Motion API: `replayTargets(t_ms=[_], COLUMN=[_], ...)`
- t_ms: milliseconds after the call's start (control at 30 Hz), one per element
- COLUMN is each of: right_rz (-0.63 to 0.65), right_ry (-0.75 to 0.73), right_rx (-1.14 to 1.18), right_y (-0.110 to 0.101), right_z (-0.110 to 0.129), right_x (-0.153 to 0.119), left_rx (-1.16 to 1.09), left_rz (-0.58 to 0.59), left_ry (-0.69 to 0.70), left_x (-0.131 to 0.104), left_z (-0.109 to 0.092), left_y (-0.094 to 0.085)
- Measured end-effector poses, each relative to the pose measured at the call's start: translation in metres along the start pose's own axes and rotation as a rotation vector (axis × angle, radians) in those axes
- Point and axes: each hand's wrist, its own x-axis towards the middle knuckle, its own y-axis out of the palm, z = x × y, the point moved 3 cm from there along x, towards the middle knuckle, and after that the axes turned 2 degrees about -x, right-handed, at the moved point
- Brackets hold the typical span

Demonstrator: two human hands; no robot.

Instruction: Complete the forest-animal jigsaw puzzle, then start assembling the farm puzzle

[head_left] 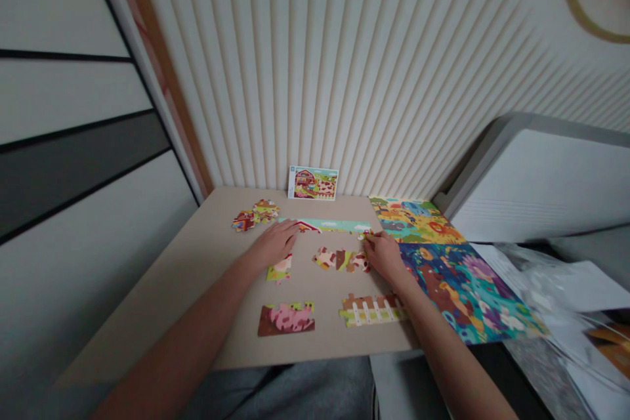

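Observation:
A strip of joined jigsaw puzzle pieces (335, 226) with sky and a red roof edge lies across the table. My left hand (276, 244) rests palm down over its left end, fingers stretched out. Below that hand a short joined section (279, 270) shows partly. At the strip's right end my right hand (385, 253) has its fingers bent and closed on a small puzzle piece (363, 235), mostly covered. Close to that hand lies a row of cow-patterned pieces (339, 259). Nearer me are a pink pig section (288, 318) and a white fence section (371, 310), partly behind my right forearm.
Loose puzzle pieces (256, 214) are heaped at the back left of the table (197, 275). A farm reference picture (313, 184) leans against the ribbed wall. Two finished-looking picture puzzles, one yellow (418, 221) and one dark blue (462, 289), lie at the right. Clear plastic wrapping (534, 275) is beyond them.

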Motion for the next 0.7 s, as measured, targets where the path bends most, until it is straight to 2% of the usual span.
replayTargets(t_ms=[100,200,267,367,433,500,600,700], right_rz=[-0.004,-0.102,-0.143,0.007,0.095,0.131,0.136,0.132], right_ry=[0.018,-0.006,-0.156,-0.511,-0.657,-0.712,-0.711,-0.720], right_rx=[0.003,0.042,0.146,0.362,0.437,0.465,0.473,0.478], right_y=[-0.009,-0.027,-0.039,-0.049,-0.051,-0.050,-0.046,-0.044], right_z=[0.002,0.020,0.047,0.099,0.127,0.144,0.153,0.151], right_x=[-0.004,-0.018,-0.037,-0.078,-0.105,-0.122,-0.129,-0.125], left_rx=[0.019,0.050,0.074,0.073,0.031,-0.025,-0.068,-0.111], left_rz=[-0.006,-0.023,-0.068,-0.105,-0.051,0.006,0.048,0.114], left_ry=[-0.003,-0.041,-0.078,-0.082,-0.024,-0.010,-0.049,-0.060], left_x=[-0.003,-0.004,-0.006,-0.020,-0.043,-0.074,-0.122,-0.149], left_z=[-0.006,-0.013,-0.017,-0.025,-0.036,-0.050,-0.073,-0.094], left_y=[-0.002,-0.009,-0.022,-0.051,-0.069,-0.083,-0.093,-0.094])
